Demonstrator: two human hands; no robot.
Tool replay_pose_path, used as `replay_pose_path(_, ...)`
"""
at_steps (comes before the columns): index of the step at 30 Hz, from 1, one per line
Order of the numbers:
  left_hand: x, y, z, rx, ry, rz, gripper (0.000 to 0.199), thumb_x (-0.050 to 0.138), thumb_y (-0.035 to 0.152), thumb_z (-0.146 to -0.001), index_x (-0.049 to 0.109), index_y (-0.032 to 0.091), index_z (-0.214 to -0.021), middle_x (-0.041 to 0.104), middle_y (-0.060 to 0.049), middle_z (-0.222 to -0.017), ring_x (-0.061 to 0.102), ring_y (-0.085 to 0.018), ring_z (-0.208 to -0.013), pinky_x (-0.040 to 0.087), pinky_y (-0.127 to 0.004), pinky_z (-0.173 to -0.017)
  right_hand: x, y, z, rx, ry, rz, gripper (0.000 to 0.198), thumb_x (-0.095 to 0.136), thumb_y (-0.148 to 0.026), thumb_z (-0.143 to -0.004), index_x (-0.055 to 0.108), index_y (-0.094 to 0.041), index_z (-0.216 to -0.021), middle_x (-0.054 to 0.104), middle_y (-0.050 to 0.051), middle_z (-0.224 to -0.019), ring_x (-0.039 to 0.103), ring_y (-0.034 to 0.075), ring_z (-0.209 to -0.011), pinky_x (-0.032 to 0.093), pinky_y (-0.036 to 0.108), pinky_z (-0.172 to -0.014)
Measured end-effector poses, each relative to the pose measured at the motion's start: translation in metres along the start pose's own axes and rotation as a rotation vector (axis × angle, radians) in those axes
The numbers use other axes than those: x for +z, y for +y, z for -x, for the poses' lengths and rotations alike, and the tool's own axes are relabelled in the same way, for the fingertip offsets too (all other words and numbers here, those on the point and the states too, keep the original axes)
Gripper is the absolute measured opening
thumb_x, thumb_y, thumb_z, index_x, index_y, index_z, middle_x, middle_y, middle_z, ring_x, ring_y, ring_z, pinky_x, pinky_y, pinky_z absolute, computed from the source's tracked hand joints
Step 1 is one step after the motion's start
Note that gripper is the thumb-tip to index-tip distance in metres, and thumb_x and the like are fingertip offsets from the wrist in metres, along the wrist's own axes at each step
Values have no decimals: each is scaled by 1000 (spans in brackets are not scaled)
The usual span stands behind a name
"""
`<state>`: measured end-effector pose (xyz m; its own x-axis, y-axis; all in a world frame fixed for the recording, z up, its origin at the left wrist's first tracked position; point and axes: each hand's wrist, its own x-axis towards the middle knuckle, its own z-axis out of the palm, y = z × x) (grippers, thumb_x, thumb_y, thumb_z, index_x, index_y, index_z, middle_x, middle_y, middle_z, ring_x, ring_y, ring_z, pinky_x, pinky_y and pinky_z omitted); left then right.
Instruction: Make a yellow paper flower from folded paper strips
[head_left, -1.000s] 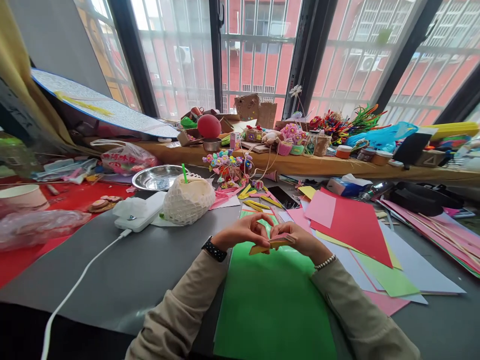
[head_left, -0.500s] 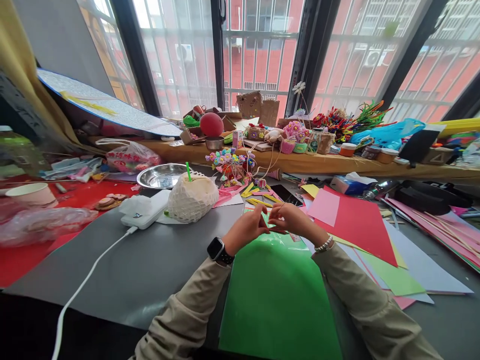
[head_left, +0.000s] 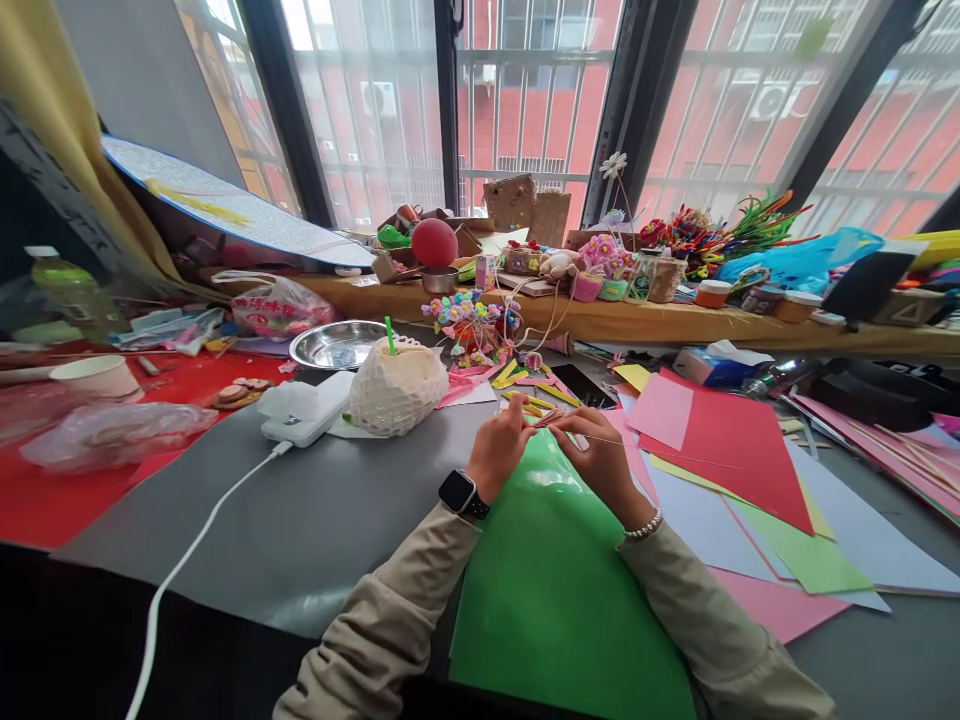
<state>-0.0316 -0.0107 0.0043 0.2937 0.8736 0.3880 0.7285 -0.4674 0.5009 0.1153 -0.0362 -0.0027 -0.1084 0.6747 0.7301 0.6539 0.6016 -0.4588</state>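
Both hands meet above the far end of a glossy green sheet (head_left: 562, 590). My left hand (head_left: 498, 450), with a watch at the wrist, is closed in a pinch on a small pinkish folded strip (head_left: 549, 418). From the other side my right hand (head_left: 600, 462), wearing a beaded bracelet, pinches the same piece. A thin wire or thread (head_left: 675, 455) runs out to the right past the right fingers. Whether it joins the pink piece cannot be made out. Just beyond the fingers lie yellow strips (head_left: 511, 374) and a dark phone (head_left: 581, 385).
On the left are a coconut with a green straw (head_left: 397, 390), a white power bank (head_left: 304, 425) with its cable, and a metal plate (head_left: 330, 345). Coloured paper (head_left: 739, 450) spreads on the right. A wooden ledge (head_left: 367, 298) with crafts runs along the back.
My hands have come down and nearer each other, the fingers now pinching the pinkish piece more closely. The thin wire now shows to the right. The view has shifted slightly left.
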Motion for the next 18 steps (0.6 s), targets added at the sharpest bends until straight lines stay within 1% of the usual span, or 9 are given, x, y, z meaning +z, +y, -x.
replay_pose_path(4, 3, -2, 0, -10, 81, 91, 35, 54, 16, -72, 39, 18, -104, 64, -1, -72, 61, -17, -68, 42, -25, -60, 0, -2, 2, 6, 56, 5, 14, 52, -28, -77, 62, -21, -70, 58, 4, -72, 54, 17, -72, 45, 31, -65)
replay_pose_path(8, 3, -3, -1, -38, 179, 321, 37, 58, 16, -69, 40, 20, -101, 63, 1, -68, 61, -15, -65, 43, -24, -61, 0, -6, 4, 7, 94, -4, 15, 53, -29, -76, 63, -21, -69, 58, 4, -71, 54, 17, -71, 45, 31, -65)
replay_pose_path(11, 2, -3, -1, -90, 217, 489, 37, 62, 19, -65, 42, 19, -96, 64, 1, -66, 61, -14, -63, 45, -24, -60, 1, -8, 5, 21, 115, -38, 14, 55, -28, -75, 64, -20, -70, 58, 4, -71, 54, 17, -72, 45, 32, -66)
replay_pose_path(14, 2, -2, -2, -155, 250, 644, 38, 66, 22, -61, 42, 19, -91, 64, 0, -66, 61, -14, -60, 45, -23, -56, 2, -8, 4, 84, 108, -121, 13, 56, -28, -74, 65, -20, -70, 58, 4, -71, 54, 16, -70, 45, 31, -66)
replay_pose_path(18, 4, -2, -4, -227, 258, 851, 44, 69, 29, -57, 40, 18, -88, 62, 0, -66, 60, -14, -54, 44, -21, -45, 4, -7, 1, 248, 98, -347, 14, 58, -32, -72, 66, -21, -70, 57, 3, -70, 54, 15, -68, 45, 29, -62)
